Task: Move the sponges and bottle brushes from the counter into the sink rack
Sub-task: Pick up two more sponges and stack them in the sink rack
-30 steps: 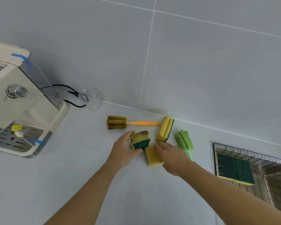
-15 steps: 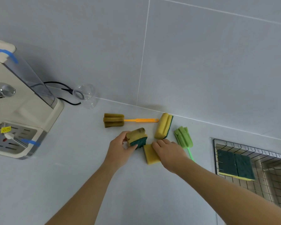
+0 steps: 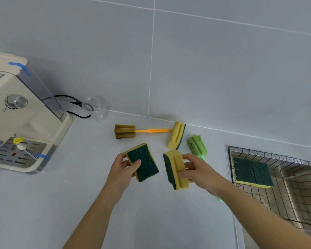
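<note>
My left hand [image 3: 123, 170] grips a yellow sponge with a green scouring face [image 3: 144, 163], lifted above the counter. My right hand [image 3: 198, 169] holds a second yellow-and-green sponge [image 3: 174, 170] on edge, also off the counter. A third sponge [image 3: 177, 135] lies by the wall. Left of it rests an olive bottle brush with an orange handle [image 3: 126, 131]. A green bottle brush [image 3: 197, 145] lies partly hidden behind my right hand. At the right, the wire sink rack [image 3: 276, 157] holds two sponges [image 3: 252, 174], green faces up.
A cream appliance with blue tape [image 3: 23, 119] stands at the left, its black cable [image 3: 75, 105] trailing along the wall. A clear plastic cup [image 3: 95, 107] lies on its side beside it. The steel sink basin [image 3: 303, 191] opens at the far right.
Both hands have closed on their sponges and lifted them off the counter, turning the green faces into view. The other sponge and both brushes have not moved.
</note>
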Demonstrator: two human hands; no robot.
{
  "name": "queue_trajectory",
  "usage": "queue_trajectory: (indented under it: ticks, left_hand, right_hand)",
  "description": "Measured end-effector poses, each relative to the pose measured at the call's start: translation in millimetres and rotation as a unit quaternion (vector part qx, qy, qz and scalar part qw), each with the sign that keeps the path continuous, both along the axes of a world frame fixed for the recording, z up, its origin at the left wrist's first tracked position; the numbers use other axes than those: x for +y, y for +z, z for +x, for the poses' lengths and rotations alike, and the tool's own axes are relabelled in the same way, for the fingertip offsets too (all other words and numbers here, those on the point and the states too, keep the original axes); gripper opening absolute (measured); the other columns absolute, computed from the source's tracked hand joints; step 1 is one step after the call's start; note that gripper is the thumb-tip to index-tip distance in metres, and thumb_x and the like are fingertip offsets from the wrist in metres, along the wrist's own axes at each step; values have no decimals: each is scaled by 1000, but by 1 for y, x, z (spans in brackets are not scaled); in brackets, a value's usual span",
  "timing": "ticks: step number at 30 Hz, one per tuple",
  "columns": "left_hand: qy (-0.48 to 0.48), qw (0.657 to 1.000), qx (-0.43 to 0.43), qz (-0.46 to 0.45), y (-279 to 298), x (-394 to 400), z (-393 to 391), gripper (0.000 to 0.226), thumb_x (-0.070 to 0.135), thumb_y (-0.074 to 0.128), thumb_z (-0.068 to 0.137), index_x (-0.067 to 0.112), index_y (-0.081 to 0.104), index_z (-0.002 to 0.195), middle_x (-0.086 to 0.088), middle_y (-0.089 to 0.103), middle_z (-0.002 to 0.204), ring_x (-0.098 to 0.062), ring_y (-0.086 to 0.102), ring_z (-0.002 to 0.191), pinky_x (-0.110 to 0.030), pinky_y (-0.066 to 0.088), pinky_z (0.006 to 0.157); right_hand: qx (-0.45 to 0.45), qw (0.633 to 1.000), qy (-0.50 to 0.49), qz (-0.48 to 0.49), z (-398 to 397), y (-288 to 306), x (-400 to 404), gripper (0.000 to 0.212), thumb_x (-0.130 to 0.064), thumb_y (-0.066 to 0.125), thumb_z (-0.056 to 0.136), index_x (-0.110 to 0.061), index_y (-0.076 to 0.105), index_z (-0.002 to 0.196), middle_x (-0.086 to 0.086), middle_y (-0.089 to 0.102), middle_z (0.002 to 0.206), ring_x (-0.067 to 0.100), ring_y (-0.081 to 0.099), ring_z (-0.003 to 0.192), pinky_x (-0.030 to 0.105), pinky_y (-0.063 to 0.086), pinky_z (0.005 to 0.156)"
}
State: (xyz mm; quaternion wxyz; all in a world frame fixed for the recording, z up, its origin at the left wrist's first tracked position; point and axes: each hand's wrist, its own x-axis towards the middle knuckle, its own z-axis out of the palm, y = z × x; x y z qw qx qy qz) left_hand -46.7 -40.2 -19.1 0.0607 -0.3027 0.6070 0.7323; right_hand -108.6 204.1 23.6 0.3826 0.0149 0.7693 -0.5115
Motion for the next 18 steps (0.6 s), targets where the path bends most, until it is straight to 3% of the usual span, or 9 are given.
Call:
queue_trajectory:
  ticks: [5,9,12,15,18]
  left_hand:
    - [-11,999,12,47,15,10,21,23,15,59,93,16,60,116,-10,70,107,-23,67,102,-34,53,80]
    - [-18,998,12,60,23,18,30,20,17,57,94,20,65,112,-8,71,109,-21,67,104,-40,53,88]
    - [-27,998,14,59,28,27,33,18,19,57,94,21,67,108,-6,72,108,-19,68,102,-39,53,89]
    - [-35,997,11,61,30,39,36,19,19,57,94,20,67,110,-5,73,107,-18,69,100,-39,53,89]
    - [-34,998,-1,57,30,55,35,22,17,60,92,18,62,114,-8,72,105,-21,69,99,-40,54,87]
  right_hand:
    - [-132,958,-138,-216,32,2,19,39,-1,51,94,-19,61,127,14,70,121,32,68,108,46,56,87]
    - [-195,901,-199,-333,50,-8,34,55,-8,68,73,-15,63,127,22,62,130,42,62,115,54,52,90]
    - [-218,863,-222,-398,60,-11,44,84,-21,85,57,-15,56,135,24,54,140,47,55,123,59,49,92]
    - [-206,861,-216,-411,67,-11,53,93,-30,90,58,-16,49,140,20,57,138,44,58,121,56,52,87]
    - [-172,884,-221,-375,74,-11,66,83,-23,85,65,-17,50,140,16,60,136,39,61,119,49,54,85]
